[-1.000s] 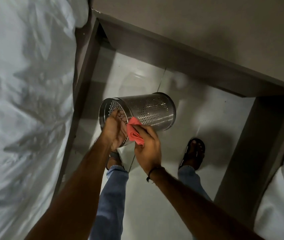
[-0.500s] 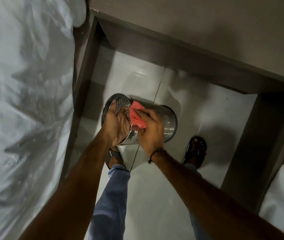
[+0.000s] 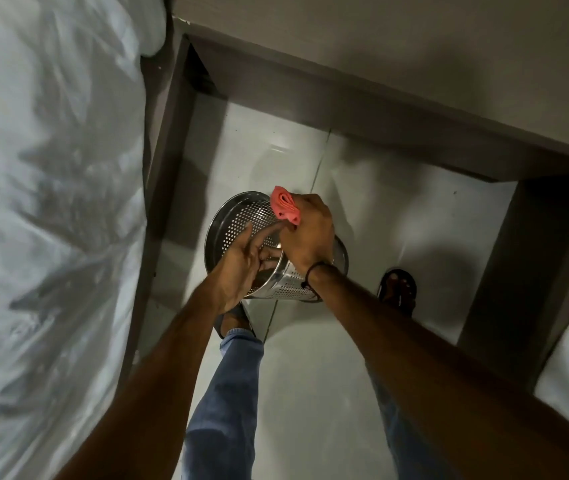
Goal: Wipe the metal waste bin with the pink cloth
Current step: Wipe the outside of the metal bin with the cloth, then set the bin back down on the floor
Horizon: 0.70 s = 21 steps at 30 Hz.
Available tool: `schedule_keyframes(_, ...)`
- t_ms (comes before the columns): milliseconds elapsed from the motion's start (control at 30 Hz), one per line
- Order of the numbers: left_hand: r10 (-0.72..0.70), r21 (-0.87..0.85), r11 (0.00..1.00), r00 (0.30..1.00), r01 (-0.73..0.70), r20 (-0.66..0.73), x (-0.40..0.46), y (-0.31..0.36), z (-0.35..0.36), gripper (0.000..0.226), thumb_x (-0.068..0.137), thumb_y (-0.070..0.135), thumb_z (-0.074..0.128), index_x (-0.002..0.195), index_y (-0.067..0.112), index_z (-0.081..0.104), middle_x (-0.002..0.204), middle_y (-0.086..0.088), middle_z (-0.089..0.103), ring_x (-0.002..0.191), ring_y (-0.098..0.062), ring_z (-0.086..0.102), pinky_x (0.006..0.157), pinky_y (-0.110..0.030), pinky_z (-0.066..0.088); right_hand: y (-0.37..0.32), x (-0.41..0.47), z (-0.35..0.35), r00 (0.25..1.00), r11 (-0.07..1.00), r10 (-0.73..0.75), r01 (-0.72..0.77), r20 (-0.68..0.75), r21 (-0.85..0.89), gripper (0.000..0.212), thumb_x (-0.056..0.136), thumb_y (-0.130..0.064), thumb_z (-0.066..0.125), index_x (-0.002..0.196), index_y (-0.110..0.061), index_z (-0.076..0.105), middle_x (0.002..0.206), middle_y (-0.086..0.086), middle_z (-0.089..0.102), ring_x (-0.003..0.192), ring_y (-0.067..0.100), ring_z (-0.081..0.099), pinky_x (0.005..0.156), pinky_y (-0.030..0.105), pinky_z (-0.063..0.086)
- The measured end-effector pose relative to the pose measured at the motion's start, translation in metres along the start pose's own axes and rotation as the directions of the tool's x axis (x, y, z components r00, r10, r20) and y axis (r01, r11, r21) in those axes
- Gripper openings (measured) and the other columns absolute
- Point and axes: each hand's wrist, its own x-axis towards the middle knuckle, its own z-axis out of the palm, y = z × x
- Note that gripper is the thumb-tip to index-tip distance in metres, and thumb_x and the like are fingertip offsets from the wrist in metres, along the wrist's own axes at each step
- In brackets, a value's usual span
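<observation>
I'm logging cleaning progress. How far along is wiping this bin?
Mid-wipe. The left hand holds the perforated metal waste bin tilted off the floor; the right hand presses the pink cloth at its rim. How much is already clean can't be judged; setting it down remains.

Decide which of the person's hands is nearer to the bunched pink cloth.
Right. The right hand grips the bunched pink cloth at the perforated metal waste bin rim; the left hand holds the bin's near rim below it.
</observation>
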Motion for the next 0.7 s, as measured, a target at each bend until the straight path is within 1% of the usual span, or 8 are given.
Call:
schedule_keyframes(133, -0.006, 0.125, 0.992, 0.998, 0.014, -0.058, -0.003, 0.004, 0.016, 0.059, 0.108, 0.053, 0.014, 0.125, 0.036, 0.069, 0.138, -0.013, 0.069, 0.129, -0.032, 0.063, 0.111, -0.047, 0.045, 0.013, -0.011, -0.012, 0.998, 0.998, -0.003, 0.008, 0.068, -0.067, 0.044, 0.088, -0.034, 0.069, 0.127, -0.014, 0.063, 0.123, 0.011, 0.061, 0.11, 0.027, 0.06, 0.086, 0.038, 0.059)
schedule_keyframes(233, 0.072, 0.273, 0.962, 0.961, 0.004, -0.267, -0.006, 0.004, 0.018, 0.042, 0.107, 0.032, 0.039, 0.095, 0.028, 0.079, 0.098, 0.012, 0.082, 0.112, -0.017, 0.072, 0.093, -0.041, 0.051, 0.03, -0.012, -0.028, 0.995, 0.99, -0.015, 0.029, 0.102, -0.137, 0.038, 0.086, -0.022, 0.069, 0.123, -0.012, 0.066, 0.117, 0.011, 0.064, 0.103, 0.031, 0.065, 0.086, 0.045, 0.061)
schedule_keyframes(300, 0.366, 0.625, 0.781, 0.817, -0.009, -0.446, -0.003, -0.006, 0.008, 0.018, 0.1, 0.021, 0.056, 0.101, 0.017, 0.074, 0.104, 0.005, 0.076, 0.108, -0.021, 0.071, 0.09, -0.043, 0.054, 0.039, -0.011, -0.035, 0.996, 0.979, -0.027, 0.044, 0.086, -0.198, 0.035, 0.085, -0.016, 0.067, 0.12, -0.008, 0.066, 0.116, 0.012, 0.065, 0.101, 0.035, 0.065, 0.085, 0.045, 0.06)
schedule_keyframes(367, 0.531, 0.847, 0.492, 0.702, 0.202, -0.476, 0.0, -0.018, -0.003, 0.037, 0.093, 0.024, 0.068, 0.128, 0.013, 0.061, 0.131, -0.015, 0.059, 0.118, -0.036, 0.06, 0.097, -0.053, 0.055, 0.046, -0.009, -0.042, 0.997, 0.966, -0.037, 0.053, 0.067, -0.255, 0.035, 0.084, -0.01, 0.065, 0.119, -0.005, 0.065, 0.117, 0.015, 0.065, 0.1, 0.038, 0.065, 0.086, 0.046, 0.059)
schedule_keyframes(400, 0.499, 0.839, 0.472, 0.703, 0.27, -0.507, 0.003, -0.024, -0.008, 0.046, 0.092, 0.026, 0.07, 0.134, 0.012, 0.056, 0.136, -0.02, 0.054, 0.122, -0.04, 0.056, 0.098, -0.055, 0.055, 0.05, -0.006, -0.045, 0.998, 0.958, -0.039, 0.054, 0.058, -0.28, 0.037, 0.083, -0.008, 0.064, 0.12, -0.004, 0.064, 0.118, 0.015, 0.065, 0.101, 0.039, 0.065, 0.087, 0.046, 0.059)
schedule_keyframes(533, 0.395, 0.773, 0.612, 0.782, 0.167, -0.482, 0.014, -0.032, -0.002, 0.016, 0.09, 0.007, 0.059, 0.099, 0.001, 0.071, 0.101, -0.023, 0.074, 0.088, -0.04, 0.069, 0.062, -0.031, 0.045, 0.063, 0.005, -0.053, 0.996, 0.933, -0.063, 0.079, 0.059, -0.35, 0.043, 0.083, 0.0, 0.063, 0.126, -0.003, 0.061, 0.124, 0.016, 0.064, 0.108, 0.04, 0.062, 0.088, 0.042, 0.055)
schedule_keyframes(600, 0.424, 0.753, 0.64, 0.749, 0.15, -0.509, 0.018, -0.027, 0.006, 0.015, 0.085, 0.003, 0.056, 0.087, 0.0, 0.071, 0.087, -0.023, 0.075, 0.069, -0.034, 0.062, 0.059, -0.029, 0.04, 0.065, 0.013, -0.054, 0.997, 0.932, -0.067, 0.079, 0.048, -0.353, 0.044, 0.083, 0.001, 0.062, 0.127, -0.003, 0.061, 0.125, 0.016, 0.064, 0.109, 0.04, 0.062, 0.088, 0.04, 0.054)
schedule_keyframes(700, 0.517, 0.774, 0.629, 0.708, 0.066, -0.481, 0.018, -0.018, 0.014, 0.026, 0.082, 0.017, 0.053, 0.088, -0.002, 0.071, 0.089, -0.025, 0.074, 0.067, -0.034, 0.061, 0.06, -0.035, 0.047, 0.067, 0.028, -0.055, 0.997, 0.946, -0.068, 0.071, 0.021, -0.315, 0.043, 0.084, 0.001, 0.062, 0.127, -0.004, 0.062, 0.124, 0.016, 0.064, 0.11, 0.04, 0.062, 0.09, 0.041, 0.054)
